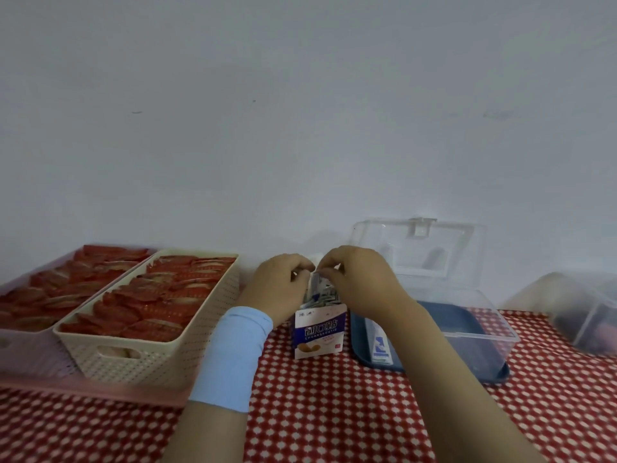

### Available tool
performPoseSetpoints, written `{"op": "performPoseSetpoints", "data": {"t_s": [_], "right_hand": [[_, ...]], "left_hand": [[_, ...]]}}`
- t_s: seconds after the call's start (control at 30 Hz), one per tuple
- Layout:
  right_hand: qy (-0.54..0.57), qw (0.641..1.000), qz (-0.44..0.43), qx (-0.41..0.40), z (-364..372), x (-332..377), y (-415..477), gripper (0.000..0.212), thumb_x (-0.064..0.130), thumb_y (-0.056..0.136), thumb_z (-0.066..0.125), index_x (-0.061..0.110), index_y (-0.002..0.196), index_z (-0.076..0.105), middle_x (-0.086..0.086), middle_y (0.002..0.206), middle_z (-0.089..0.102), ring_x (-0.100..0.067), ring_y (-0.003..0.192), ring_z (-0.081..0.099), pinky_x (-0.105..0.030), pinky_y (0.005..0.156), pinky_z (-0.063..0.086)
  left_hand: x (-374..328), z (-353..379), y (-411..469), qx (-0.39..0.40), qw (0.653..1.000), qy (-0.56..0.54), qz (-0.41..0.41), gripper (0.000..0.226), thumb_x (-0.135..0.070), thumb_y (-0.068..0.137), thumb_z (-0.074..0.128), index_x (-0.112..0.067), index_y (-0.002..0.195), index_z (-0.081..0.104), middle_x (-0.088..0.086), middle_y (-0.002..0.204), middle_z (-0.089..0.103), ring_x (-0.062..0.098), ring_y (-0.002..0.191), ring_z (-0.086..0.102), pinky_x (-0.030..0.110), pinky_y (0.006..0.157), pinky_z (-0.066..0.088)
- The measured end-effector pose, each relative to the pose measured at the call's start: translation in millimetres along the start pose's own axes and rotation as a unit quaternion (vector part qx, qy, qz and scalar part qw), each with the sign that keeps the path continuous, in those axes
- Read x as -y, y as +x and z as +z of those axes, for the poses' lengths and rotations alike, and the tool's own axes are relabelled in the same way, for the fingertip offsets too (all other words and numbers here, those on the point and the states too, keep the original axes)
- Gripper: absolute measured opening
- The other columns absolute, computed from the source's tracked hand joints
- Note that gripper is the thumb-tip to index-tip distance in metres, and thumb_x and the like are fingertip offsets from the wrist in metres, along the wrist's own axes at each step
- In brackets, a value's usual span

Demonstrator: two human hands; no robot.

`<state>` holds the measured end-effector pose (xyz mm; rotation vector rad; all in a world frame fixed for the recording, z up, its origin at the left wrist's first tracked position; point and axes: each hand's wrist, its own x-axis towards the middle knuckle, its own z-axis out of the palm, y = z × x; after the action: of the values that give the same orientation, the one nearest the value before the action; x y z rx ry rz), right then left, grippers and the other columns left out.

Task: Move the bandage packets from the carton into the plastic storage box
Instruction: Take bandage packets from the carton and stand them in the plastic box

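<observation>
A small blue-and-white carton (319,332) stands upright on a desk (334,412) covered in red checked cloth. Bandage packets (322,292) stick up out of its open top, so most still need moving. Just to its right sits the clear plastic storage box (484,332), lid (417,248) raised. At least one flat packet (379,345) seems to lie in the box already, on its blue tray (364,359).

The right hand (360,280) pinches the top of the packets, its grip closed on them. The left hand (280,287) curls beside them, but its fingertips are hidden, so its grip cannot be told. The packet count is unclear. The box's right interior is blurred.
</observation>
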<state>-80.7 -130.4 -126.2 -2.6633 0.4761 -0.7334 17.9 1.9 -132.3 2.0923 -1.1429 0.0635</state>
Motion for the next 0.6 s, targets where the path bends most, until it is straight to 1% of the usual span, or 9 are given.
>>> {"op": "performPoseSetpoints", "data": {"t_s": [0.07,0.13,0.2,0.27,0.33,0.4,0.47,0.5,0.6], "right_hand": [[0.061,0.998,0.006,-0.02,0,0,-2,0.014,0.026,0.098,0.058,0.027,0.096,0.072,0.012,0.09,0.071,-0.009,0.084,0.064,-0.038,0.081,0.056],[0.108,0.993,0.011,-0.041,0,1,-3,0.012,0.026,0.097,0.06,0.027,0.094,0.071,0.014,0.085,0.07,-0.007,0.081,0.064,-0.034,0.076,0.056],[0.149,0.987,0.019,-0.054,2,1,-2,0.01,0.026,0.097,0.061,0.027,0.094,0.071,0.014,0.084,0.069,-0.005,0.079,0.064,-0.029,0.073,0.055],[0.204,0.977,0.033,-0.053,3,1,-2,0.01,0.026,0.096,0.063,0.027,0.101,0.071,0.013,0.086,0.07,-0.006,0.081,0.065,-0.027,0.075,0.055],[0.235,0.97,0.05,-0.025,3,-1,-3,0.022,0.029,0.094,0.065,0.029,0.116,0.067,0.013,0.093,0.071,-0.005,0.089,0.065,-0.027,0.08,0.056],[0.182,0.981,0.058,0.011,1,-5,-3,0.03,0.028,0.095,0.064,0.029,0.124,0.065,0.017,0.101,0.069,-0.002,0.093,0.062,-0.025,0.083,0.054],[0.11,0.991,0.06,0.037,-2,-8,-5,0.027,0.026,0.096,0.062,0.029,0.122,0.069,0.016,0.107,0.068,-0.001,0.093,0.06,-0.025,0.085,0.053],[0.091,0.993,0.061,0.051,-3,-8,-5,0.025,0.027,0.096,0.062,0.029,0.12,0.071,0.015,0.109,0.069,-0.001,0.093,0.059,-0.025,0.086,0.053],[0.043,0.994,0.051,0.088,-3,-3,-7,0.021,0.029,0.096,0.062,0.028,0.114,0.074,0.012,0.11,0.071,-0.003,0.089,0.057,-0.023,0.081,0.049]], "left_hand": [[0,-3,-2,0.028,0.999,-0.035,-0.016,0.022,-0.034,0.1,0.047,-0.03,0.103,0.069,-0.015,0.096,0.067,0.001,0.086,0.058,0.017,0.072,0.041],[1,-4,-4,0.051,0.996,-0.07,-0.019,0.025,-0.043,0.098,0.05,-0.029,0.093,0.07,-0.01,0.084,0.069,0.008,0.078,0.062,0.027,0.071,0.048],[2,-4,-4,0.045,0.996,-0.078,-0.018,0.024,-0.044,0.095,0.056,-0.027,0.091,0.073,-0.006,0.083,0.072,0.012,0.079,0.066,0.035,0.075,0.053],[4,-4,-3,0.014,0.998,-0.055,-0.017,0.02,-0.038,0.096,0.058,-0.026,0.094,0.075,-0.008,0.085,0.073,0.009,0.08,0.067,0.03,0.075,0.053],[7,-3,-2,-0.022,0.998,-0.047,-0.02,0.023,-0.035,0.096,0.058,-0.02,0.092,0.075,-0.003,0.083,0.074,0.015,0.077,0.067,0.025,0.068,0.049],[11,-2,1,-0.052,0.993,-0.098,-0.039,0.027,-0.031,0.096,0.06,-0.01,0.085,0.072,0.006,0.079,0.074,0.027,0.076,0.068,0.036,0.069,0.052],[14,0,4,-0.088,0.981,-0.163,-0.065,0.024,-0.027,0.095,0.063,-0.007,0.082,0.07,0.006,0.077,0.074,0.03,0.075,0.07,0.047,0.072,0.057],[15,0,5,-0.108,0.974,-0.185,-0.072,0.021,-0.024,0.094,0.064,-0.007,0.082,0.07,0.004,0.077,0.075,0.026,0.073,0.071,0.045,0.069,0.058],[13,-3,5,-0.143,0.952,-0.256,-0.082,0.011,-0.017,0.092,0.067,-0.008,0.088,0.071,0.0,0.079,0.076,0.013,0.068,0.072,0.027,0.059,0.056]]}}
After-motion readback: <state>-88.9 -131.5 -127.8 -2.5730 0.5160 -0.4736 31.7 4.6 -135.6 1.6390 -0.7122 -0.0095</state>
